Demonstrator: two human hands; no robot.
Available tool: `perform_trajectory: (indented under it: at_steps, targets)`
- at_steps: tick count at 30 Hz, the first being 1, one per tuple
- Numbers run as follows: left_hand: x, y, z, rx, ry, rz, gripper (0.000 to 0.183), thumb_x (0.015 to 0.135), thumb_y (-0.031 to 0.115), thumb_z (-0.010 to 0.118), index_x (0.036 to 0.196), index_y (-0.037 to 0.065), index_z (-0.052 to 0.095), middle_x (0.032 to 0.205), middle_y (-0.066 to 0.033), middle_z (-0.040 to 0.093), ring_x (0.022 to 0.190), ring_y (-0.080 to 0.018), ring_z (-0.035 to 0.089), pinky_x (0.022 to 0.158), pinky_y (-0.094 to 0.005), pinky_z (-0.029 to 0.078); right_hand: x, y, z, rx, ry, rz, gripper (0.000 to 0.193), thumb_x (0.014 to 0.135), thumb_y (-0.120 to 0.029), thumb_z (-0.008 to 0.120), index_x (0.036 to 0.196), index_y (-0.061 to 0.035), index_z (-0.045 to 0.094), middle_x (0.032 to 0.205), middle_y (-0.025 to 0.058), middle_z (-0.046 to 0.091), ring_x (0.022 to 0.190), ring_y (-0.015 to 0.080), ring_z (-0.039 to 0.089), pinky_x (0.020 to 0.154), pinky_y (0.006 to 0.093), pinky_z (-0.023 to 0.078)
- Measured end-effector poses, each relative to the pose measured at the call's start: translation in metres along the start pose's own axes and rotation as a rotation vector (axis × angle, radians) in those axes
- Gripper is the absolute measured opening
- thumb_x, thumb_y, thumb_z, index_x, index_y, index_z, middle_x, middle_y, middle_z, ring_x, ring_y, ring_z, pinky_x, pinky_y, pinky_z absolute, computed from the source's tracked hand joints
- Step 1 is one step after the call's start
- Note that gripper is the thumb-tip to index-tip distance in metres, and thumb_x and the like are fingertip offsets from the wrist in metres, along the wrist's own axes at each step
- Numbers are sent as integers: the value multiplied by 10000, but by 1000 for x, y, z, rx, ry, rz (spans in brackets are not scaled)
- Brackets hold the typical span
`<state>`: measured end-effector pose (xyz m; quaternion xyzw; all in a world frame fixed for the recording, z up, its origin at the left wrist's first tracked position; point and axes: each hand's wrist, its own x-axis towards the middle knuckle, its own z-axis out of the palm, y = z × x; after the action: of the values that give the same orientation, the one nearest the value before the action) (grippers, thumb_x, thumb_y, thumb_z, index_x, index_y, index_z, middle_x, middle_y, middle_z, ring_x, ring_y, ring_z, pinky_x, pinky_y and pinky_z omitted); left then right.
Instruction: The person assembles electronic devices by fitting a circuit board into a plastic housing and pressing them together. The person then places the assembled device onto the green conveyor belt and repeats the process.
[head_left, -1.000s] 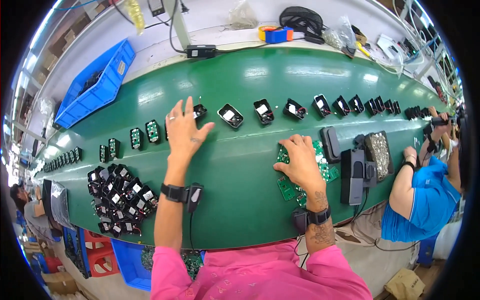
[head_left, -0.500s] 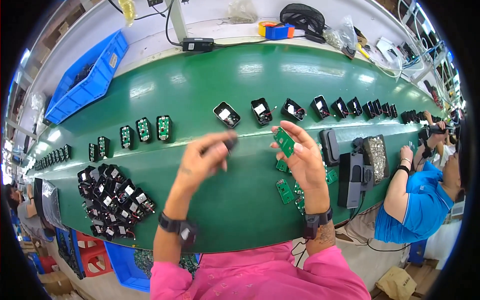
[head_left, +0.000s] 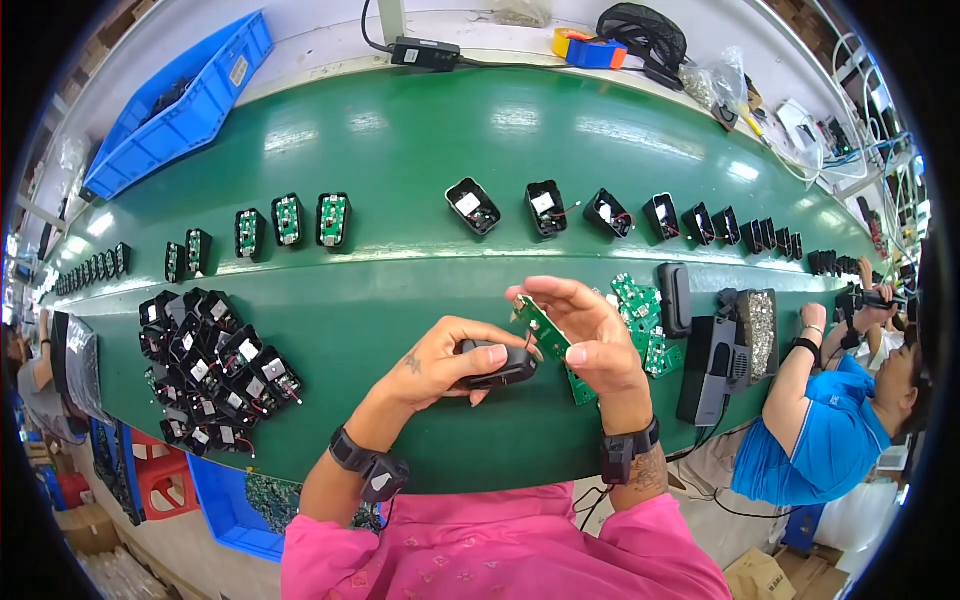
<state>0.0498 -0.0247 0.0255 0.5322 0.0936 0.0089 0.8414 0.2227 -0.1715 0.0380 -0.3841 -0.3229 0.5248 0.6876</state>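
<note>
The black case sits in the person's left hand, clamped between the thumb on its upper side and the fingers curled beneath, a grip that seems meant to keep the case steady. Just to the right of the case, the right hand pinches a green circuit board between thumb and fingers, tilted up on edge, probably so that little of its face gets covered. A thin reddish wire shows between case and board; whether it joins them, or whether the two touch, I cannot tell. Farther right of the case, loose boards lie overlapping on the green table, likely kept there within easy reach of the right hand. To the left of the case is a heap of black housings, their jumble suggesting that order matters little there. Beyond the case, housings with wires showing stand spaced out with cavities upward, which leaves their insides in reach; beyond it to the left, housings with boards in them stand in a similar line, apparently sorted apart.
</note>
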Motion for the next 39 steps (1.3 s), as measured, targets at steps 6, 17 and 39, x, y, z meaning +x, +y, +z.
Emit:
perform_trajectory:
  at_steps: [6, 17, 39]
  targets:
    - [1, 1, 1, -34, 27, -102, 399, 922, 369, 683, 1091, 8, 691, 753, -42, 638, 480, -79, 523, 408, -219, 332, -4, -2, -5, -103, -85, 19, 783, 696, -177, 784, 1379, 66, 489, 1383, 219, 537, 1323, 305, 492, 1108, 427, 379]
    - [1, -8, 7, -197, 304, 30, 602, 911, 201, 719, 1419, 99, 414, 1076, -80, 635, 837, -122, 614, 637, -242, 466, 0, 13, 10, -6, 49, -84, 773, 713, -151, 816, 1379, 51, 478, 1371, 193, 538, 1301, 275, 487, 1087, 409, 401]
    - [-2, -8, 4, 211, 309, 198, 227, 925, 151, 603, 1134, 68, 634, 1390, -148, 315, 858, -135, 611, 600, -234, 526, 4, 24, 20, -223, 499, -177, 318, 1036, -132, 509, 1240, 107, 563, 1069, 171, 687, 786, 213, 697, 681, 309, 569]
